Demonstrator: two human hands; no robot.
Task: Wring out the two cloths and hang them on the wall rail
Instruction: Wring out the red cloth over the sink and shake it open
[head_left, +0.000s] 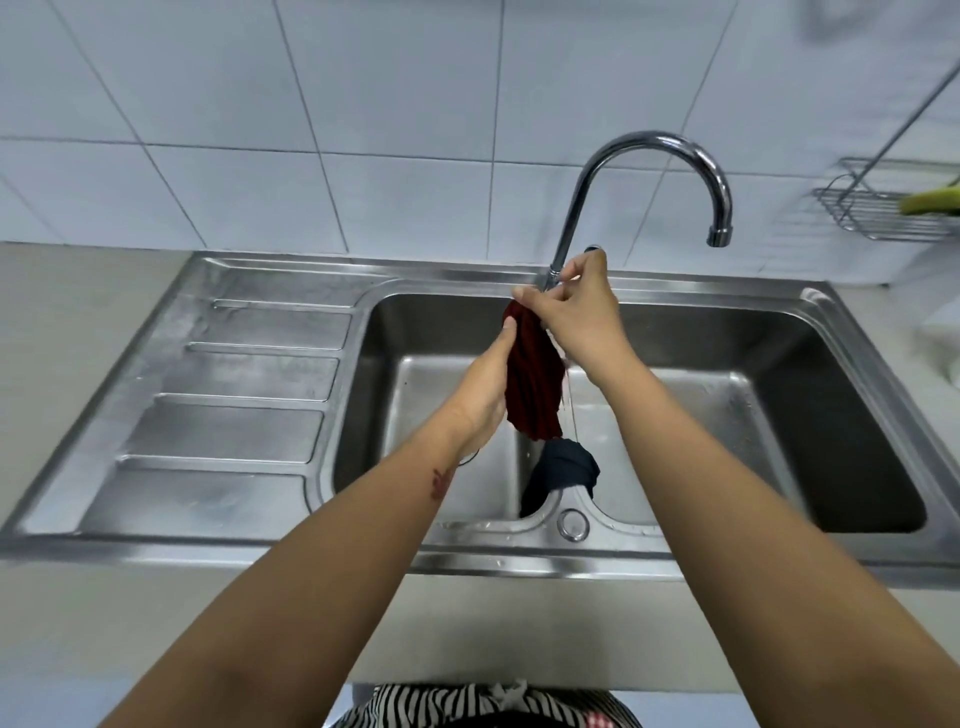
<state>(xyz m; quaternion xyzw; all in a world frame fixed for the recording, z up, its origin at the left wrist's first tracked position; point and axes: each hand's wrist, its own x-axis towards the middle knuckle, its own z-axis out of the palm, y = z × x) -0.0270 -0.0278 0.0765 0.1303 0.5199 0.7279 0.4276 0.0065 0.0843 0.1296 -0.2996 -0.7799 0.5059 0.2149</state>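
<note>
Sink basin (779, 374) holding navy cloth (566, 467), left hand (483, 395) and right hand (576, 312) grips closed on maroon cloth (535, 384) above it

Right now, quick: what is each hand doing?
Left hand: closed around the red cloth, lower down.
Right hand: closed on the top of the same cloth.

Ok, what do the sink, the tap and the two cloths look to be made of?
The sink: brushed stainless steel by its dull grey sheen and pressed drainer ribs. The tap: polished, likely chromed metal, with mirror-bright highlights. The dark red cloth, held by the left hand and right hand, looks like soft matte fabric with folds; the dark blue cloth in the basin likewise, fibre unclear.
</note>
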